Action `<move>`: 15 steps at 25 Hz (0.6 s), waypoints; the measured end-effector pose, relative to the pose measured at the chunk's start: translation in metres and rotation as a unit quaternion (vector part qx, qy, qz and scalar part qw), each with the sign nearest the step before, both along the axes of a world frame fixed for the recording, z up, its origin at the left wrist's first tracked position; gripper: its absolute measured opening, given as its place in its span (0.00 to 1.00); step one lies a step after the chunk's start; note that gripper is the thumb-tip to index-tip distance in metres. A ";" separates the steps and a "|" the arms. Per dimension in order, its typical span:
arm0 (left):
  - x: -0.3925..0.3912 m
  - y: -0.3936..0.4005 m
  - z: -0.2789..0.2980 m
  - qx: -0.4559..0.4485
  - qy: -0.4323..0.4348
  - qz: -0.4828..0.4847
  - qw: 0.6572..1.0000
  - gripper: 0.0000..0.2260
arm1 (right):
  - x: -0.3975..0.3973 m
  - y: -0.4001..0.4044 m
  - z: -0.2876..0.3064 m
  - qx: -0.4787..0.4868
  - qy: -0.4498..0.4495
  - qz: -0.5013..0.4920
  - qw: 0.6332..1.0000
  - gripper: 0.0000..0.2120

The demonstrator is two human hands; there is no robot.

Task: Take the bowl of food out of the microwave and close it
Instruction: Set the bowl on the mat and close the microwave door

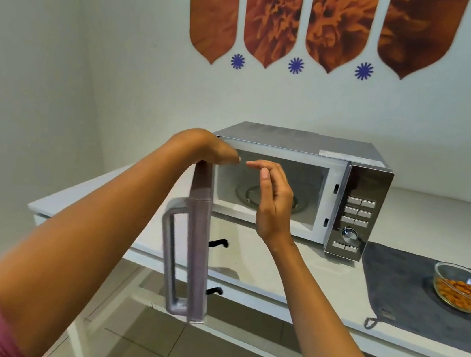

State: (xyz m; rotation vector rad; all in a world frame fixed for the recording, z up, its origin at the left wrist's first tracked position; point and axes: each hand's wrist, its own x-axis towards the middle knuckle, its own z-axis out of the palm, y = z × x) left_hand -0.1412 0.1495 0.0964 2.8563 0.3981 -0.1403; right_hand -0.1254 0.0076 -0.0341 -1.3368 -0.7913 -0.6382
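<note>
A silver microwave (306,141) stands on a white table (289,279) with its door (196,251) swung wide open toward me. Inside I see only the glass turntable (248,194). My left hand (217,151) rests on the top edge of the open door, fingers draped over it. My right hand (274,196) hovers in front of the cavity, fingers loosely curled and holding nothing. A clear glass bowl of orange food (465,289) sits on a grey cloth (395,279) to the right of the microwave, away from both hands.
The control panel (358,213) with buttons and a knob is on the microwave's right side. The door's curved handle (168,256) juts out over the table's front edge. Two black drawer pulls (219,242) sit on the table front. Tiled floor lies below.
</note>
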 end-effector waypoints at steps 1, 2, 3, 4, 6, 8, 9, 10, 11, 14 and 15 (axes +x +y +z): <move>0.004 -0.004 -0.004 -0.013 -0.014 -0.025 1.000 0.20 | -0.002 -0.003 0.004 0.000 -0.001 0.004 1.000 0.14; 0.010 -0.006 -0.010 -0.024 -0.023 -0.050 0.998 0.22 | -0.004 -0.008 0.007 -0.002 0.001 0.007 1.000 0.15; 0.015 -0.010 -0.015 -0.027 -0.029 -0.065 0.997 0.25 | -0.004 -0.013 0.010 -0.009 0.004 0.009 1.000 0.15; 0.019 -0.012 -0.020 -0.018 -0.036 -0.065 0.997 0.27 | -0.004 -0.018 0.014 -0.018 0.008 0.015 1.000 0.16; 0.028 -0.017 -0.028 0.017 -0.065 -0.055 0.996 0.26 | -0.003 -0.032 0.020 -0.035 0.017 0.030 0.999 0.17; 0.039 -0.022 -0.034 0.058 -0.084 -0.080 0.992 0.28 | -0.001 -0.047 0.028 -0.057 0.034 0.044 0.997 0.16; 0.046 -0.025 -0.038 0.075 -0.089 -0.102 0.988 0.30 | 0.001 -0.055 0.031 -0.078 0.048 0.045 0.995 0.15; 0.053 -0.028 -0.042 0.083 -0.099 -0.123 0.984 0.30 | 0.004 -0.062 0.034 -0.108 0.062 0.035 0.992 0.14; 0.062 -0.031 -0.046 0.089 -0.112 -0.141 0.980 0.29 | 0.008 -0.070 0.036 -0.144 0.075 0.010 0.987 0.13; 0.084 -0.038 -0.057 0.081 -0.181 -0.194 0.961 0.26 | 0.021 -0.085 0.041 -0.264 0.074 -0.140 0.951 0.14; 0.091 -0.040 -0.059 0.072 -0.209 -0.216 0.951 0.26 | 0.026 -0.089 0.043 -0.305 0.063 -0.196 0.930 0.15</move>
